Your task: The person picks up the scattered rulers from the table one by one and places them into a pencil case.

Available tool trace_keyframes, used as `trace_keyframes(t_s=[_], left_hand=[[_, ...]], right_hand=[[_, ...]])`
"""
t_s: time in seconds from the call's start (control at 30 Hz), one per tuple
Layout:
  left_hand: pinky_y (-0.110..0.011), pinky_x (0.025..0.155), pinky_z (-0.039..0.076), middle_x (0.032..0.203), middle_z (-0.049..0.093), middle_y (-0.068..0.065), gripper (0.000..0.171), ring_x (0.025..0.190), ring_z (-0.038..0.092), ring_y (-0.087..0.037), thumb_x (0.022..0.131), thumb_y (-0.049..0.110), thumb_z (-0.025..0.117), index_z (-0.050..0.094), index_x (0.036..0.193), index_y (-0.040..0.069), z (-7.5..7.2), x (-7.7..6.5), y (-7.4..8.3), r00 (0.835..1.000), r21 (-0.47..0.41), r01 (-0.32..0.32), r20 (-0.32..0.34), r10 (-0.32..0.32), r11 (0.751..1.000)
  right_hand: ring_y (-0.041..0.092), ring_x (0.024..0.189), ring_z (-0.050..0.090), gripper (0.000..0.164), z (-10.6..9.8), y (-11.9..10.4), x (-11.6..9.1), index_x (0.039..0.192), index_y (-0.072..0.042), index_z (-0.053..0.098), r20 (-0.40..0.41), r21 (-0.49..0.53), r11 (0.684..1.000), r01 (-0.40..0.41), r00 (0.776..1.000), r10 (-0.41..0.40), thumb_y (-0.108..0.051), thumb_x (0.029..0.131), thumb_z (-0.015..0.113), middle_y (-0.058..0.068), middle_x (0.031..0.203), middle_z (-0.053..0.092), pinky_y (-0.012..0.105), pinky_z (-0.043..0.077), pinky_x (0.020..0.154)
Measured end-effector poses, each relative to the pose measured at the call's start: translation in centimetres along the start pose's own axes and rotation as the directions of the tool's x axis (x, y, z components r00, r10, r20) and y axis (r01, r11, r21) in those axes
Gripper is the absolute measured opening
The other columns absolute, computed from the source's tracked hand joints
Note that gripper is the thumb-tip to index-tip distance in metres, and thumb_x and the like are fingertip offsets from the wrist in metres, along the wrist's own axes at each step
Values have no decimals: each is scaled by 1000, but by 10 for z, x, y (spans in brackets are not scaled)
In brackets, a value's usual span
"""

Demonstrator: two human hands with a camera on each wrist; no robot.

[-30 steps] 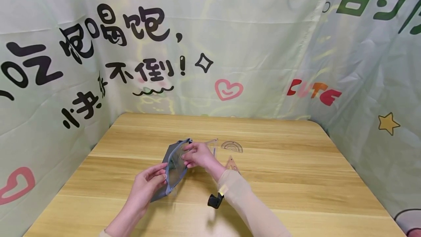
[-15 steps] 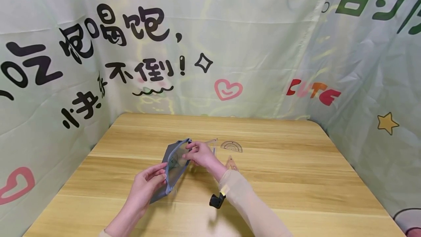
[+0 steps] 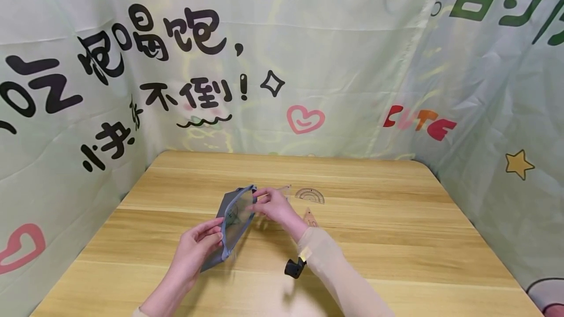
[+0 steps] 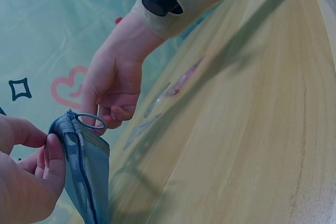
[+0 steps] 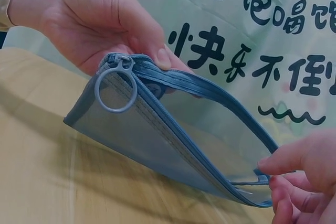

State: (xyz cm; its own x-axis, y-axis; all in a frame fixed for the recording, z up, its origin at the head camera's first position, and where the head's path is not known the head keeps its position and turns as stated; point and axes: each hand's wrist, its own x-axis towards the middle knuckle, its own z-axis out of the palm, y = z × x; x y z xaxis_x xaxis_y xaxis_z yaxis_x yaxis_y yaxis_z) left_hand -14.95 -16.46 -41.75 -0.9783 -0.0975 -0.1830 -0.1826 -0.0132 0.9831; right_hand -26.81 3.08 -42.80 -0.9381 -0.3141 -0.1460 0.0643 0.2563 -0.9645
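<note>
A blue-grey mesh zip pouch (image 3: pixel 240 221) is held up over the table with its zip undone and its mouth spread. My left hand (image 3: pixel 200 241) pinches its rim near the zip-pull end. A round ring pull (image 5: pixel 116 89) hangs from that end in the right wrist view. At the opposite end of the mouth, my right hand (image 3: pixel 275 208) has its fingertips (image 5: pixel 270 165) on the rim. In the left wrist view the right hand (image 4: pixel 118 85) is partly hidden behind the pouch (image 4: pixel 86 171).
A clear protractor (image 3: pixel 310 195) and an orange-tinted set square (image 3: pixel 310 218) lie beyond the right forearm on the wooden table (image 3: pixel 396 238). A clear set square (image 3: pixel 285 191) is partly covered by the right hand. A black wrist camera (image 3: pixel 295 268) hangs under the right wrist.
My right hand has shifted slightly right, and its fingers overlap less of the pouch. The left hand and the pouch's left side have stayed nearly still.
</note>
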Motion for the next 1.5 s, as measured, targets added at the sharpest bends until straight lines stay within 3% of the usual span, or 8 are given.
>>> trace_keyframes(t_s=[0.33,0.63,1.13,1.5], left_hand=[[-16,78,56,101,59,1,45,89,60,-6,92,-3,59,54,136,-5,1,-1,0,1000,-12,-6,2,6,1000],[-16,78,57,102,59,1,45,91,60,-8,93,-3,58,53,137,-4,0,0,1,1000,-9,-13,2,13,1000],[-16,78,57,101,59,2,44,89,60,-5,92,-4,57,54,136,-4,1,-1,2,1000,-12,-7,-2,7,1000],[-17,79,57,101,60,2,44,92,60,-9,93,-3,59,53,136,-4,1,-1,2,1000,-17,-6,-1,6,1000]], right_hand=[[30,82,65,44,-7,4,0,124,-3,60,-14,-55,998,19,1000,-20,-11,84,75,9,94,66,25,48,59],[34,86,65,45,-14,4,2,124,-1,60,-48,-117,992,54,997,-60,-12,83,76,11,92,65,31,54,68],[31,87,63,45,-26,-1,-2,125,-1,59,-71,-134,989,57,995,-67,-12,85,75,11,96,63,32,53,69],[19,83,60,43,-37,-1,0,124,-4,60,-79,-177,982,60,994,-75,-15,85,75,10,99,64,28,51,68]])
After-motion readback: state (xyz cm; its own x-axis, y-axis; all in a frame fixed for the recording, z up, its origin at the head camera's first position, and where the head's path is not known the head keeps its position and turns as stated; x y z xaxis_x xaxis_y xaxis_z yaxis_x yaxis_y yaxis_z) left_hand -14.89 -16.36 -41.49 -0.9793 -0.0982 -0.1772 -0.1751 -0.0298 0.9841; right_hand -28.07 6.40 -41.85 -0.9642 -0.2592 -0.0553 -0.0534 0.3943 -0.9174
